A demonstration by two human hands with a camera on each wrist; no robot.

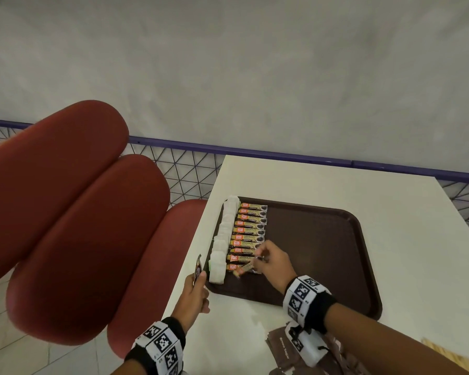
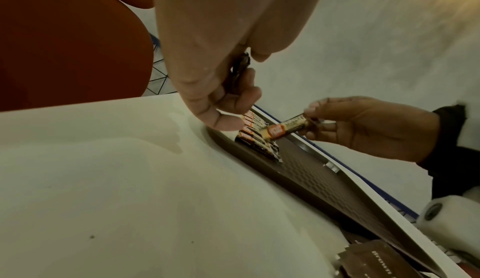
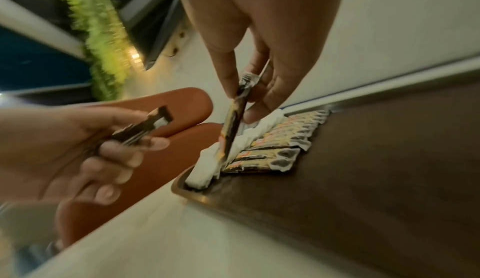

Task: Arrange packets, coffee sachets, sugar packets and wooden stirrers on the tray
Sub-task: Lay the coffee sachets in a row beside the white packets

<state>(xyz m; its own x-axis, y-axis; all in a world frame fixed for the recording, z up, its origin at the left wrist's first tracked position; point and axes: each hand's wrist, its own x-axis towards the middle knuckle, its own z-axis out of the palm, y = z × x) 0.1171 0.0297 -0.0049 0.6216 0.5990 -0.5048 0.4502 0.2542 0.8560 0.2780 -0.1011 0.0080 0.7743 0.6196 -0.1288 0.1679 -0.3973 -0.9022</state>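
A dark brown tray (image 1: 322, 255) lies on the white table. Along its left edge runs a column of white packets (image 1: 222, 239), and beside it a column of orange and gold coffee sachets (image 1: 251, 228). My right hand (image 1: 271, 262) pinches one coffee sachet (image 1: 243, 269) by its end, just above the near end of that column; the held coffee sachet (image 3: 233, 126) hangs tilted from the fingertips (image 3: 230, 89). My left hand (image 1: 194, 292) hovers off the tray's near left corner and grips a small stack of sachets (image 1: 198, 267), the same stack of sachets (image 3: 140, 128) edge-on.
Brown sugar packets (image 1: 284, 347) lie on the table near my right wrist, and pale wooden stirrers (image 1: 450, 353) at the bottom right. Red cushioned seats (image 1: 79, 212) stand left of the table. A blue rail with wire mesh (image 1: 187, 163) runs behind. The tray's right part is bare.
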